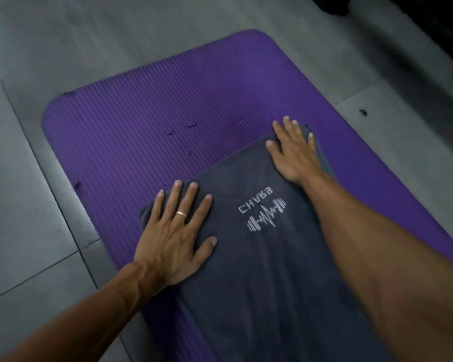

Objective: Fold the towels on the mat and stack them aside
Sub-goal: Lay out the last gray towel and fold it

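Note:
A dark grey towel (pixel 259 270) with a white barbell logo lies flat along the purple ribbed mat (pixel 147 121), running from the mat's middle down to the frame's bottom edge. My left hand (pixel 175 236), a ring on one finger, presses flat with spread fingers on the towel's far left corner. My right hand (pixel 294 150) lies flat with straight fingers on the far right corner, fingertips reaching the towel's far edge. Neither hand grips the cloth.
Grey floor tiles (pixel 37 231) surround the mat on the left, far side and right. The mat's far half is bare, with small nicks in its surface. A dark object (pixel 332 3) sits at the top edge.

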A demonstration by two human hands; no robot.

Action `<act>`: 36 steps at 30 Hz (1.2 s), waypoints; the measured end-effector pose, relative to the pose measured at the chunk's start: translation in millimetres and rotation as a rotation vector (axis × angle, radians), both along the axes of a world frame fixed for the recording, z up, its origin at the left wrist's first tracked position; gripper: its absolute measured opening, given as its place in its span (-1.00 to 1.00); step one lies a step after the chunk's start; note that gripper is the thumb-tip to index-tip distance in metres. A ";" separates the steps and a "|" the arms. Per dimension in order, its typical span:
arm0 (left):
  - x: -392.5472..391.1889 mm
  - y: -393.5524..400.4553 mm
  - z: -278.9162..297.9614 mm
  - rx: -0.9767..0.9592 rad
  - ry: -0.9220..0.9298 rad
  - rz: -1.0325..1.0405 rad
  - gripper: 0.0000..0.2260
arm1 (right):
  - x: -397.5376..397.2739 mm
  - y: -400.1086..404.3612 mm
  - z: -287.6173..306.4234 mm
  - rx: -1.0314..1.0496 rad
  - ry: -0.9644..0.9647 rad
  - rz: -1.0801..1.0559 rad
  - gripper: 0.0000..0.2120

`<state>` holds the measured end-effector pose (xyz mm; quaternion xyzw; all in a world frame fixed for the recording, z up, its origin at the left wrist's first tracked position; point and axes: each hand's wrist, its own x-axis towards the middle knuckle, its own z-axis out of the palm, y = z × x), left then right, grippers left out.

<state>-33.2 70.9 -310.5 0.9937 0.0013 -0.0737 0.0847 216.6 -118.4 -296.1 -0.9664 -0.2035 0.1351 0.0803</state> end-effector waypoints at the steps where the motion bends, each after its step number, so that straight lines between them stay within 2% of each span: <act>1: 2.2 -1.9 1.9 -0.008 0.002 -0.010 -0.32 | -7.3 2.3 6.2 0.097 0.008 -0.029 -0.46; 3: 11.8 -4.8 7.9 -0.038 -0.017 -0.032 -0.36 | -31.1 -4.7 15.3 0.271 -0.090 -0.105 -0.51; 5: 34.3 -19.8 15.0 -0.094 -0.094 -0.096 -0.43 | -58.6 -37.1 24.2 0.336 -0.229 -0.241 -0.58; 8: 77.9 -74.1 24.0 -0.231 -0.193 -0.209 -0.50 | -99.1 -122.5 27.7 0.261 -0.330 -0.475 -0.64; 12: 137.5 -162.5 36.1 -0.282 -0.284 -0.382 -0.60 | -150.6 -226.9 35.4 0.105 -0.198 -0.748 -0.70; 14: 156.8 -199.2 40.6 -0.219 -0.170 -0.492 -0.59 | -177.2 -254.8 36.0 0.018 -0.120 -0.726 -0.65; 17: 172.5 -226.8 39.7 -0.021 -0.008 -0.600 -0.57 | -196.2 -265.3 35.8 -0.006 -0.046 -0.630 -0.63; 19: 178.6 -228.7 38.7 -0.061 -0.015 -0.634 -0.68 | -194.3 -263.3 36.4 0.046 -0.015 -0.594 -0.70; 23: 185.5 -223.3 39.6 -0.025 -0.152 -0.766 -0.92 | -180.8 -255.1 38.6 0.111 0.091 -0.583 -0.90; 24: 185.5 -224.2 38.9 -0.026 -0.184 -0.767 -0.93 | -176.2 -253.2 39.9 0.153 0.140 -0.640 -0.95; 27: 186.1 -229.1 35.1 -0.109 -0.143 -0.765 -0.84 | -162.1 -251.1 40.0 0.260 0.254 -0.785 -0.76; 30: 189.8 -228.0 34.0 -0.110 -0.071 -0.814 -0.85 | -150.9 -248.1 45.3 0.139 0.326 -0.688 -0.85; 32: 190.1 -227.7 33.0 -0.088 -0.104 -0.805 -0.89 | -144.8 -247.4 49.6 0.171 0.389 -0.688 -0.91; 34: 188.4 -232.6 32.9 -0.140 -0.176 -0.723 -0.90 | -137.6 -250.5 50.5 0.252 0.329 -0.754 -0.92; 36: 189.2 -239.9 33.7 -0.170 -0.215 -0.602 -0.91 | -127.2 -251.5 47.4 0.317 0.142 -0.831 -0.88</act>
